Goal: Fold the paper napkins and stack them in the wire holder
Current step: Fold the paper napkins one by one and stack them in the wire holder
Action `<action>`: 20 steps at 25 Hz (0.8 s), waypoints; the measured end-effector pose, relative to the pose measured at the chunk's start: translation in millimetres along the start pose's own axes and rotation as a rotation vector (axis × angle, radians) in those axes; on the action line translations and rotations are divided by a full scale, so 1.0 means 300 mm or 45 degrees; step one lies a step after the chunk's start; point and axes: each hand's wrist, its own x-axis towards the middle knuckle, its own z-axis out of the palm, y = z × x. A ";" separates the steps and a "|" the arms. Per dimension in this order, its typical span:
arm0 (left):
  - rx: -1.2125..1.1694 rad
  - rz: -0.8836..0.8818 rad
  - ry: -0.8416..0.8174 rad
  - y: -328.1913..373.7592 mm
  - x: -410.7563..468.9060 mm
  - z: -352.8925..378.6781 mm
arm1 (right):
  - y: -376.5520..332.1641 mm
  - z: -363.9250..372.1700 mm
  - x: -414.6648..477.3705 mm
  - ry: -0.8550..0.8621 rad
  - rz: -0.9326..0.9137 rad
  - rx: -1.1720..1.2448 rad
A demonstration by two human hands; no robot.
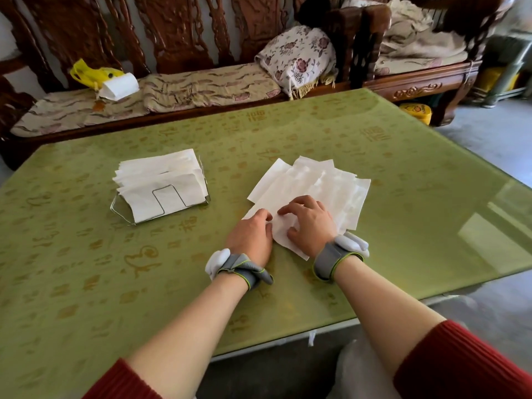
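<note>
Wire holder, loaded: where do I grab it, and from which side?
Likely the bare base wire at the near-left corner of the wire holder, coming from the near left. There the frame juts past the folded napkins, so it can be hooked without crushing paper; the front loop lies tight on the stack.
</note>
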 end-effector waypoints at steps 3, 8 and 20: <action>-0.139 -0.079 -0.029 0.001 -0.018 -0.002 | 0.010 0.004 0.010 0.006 -0.001 0.042; -0.743 -0.411 -0.023 0.005 0.000 0.003 | 0.014 0.005 0.014 0.012 -0.002 0.208; -0.222 -0.150 -0.063 0.037 -0.006 0.029 | -0.008 0.002 0.014 0.000 0.030 0.365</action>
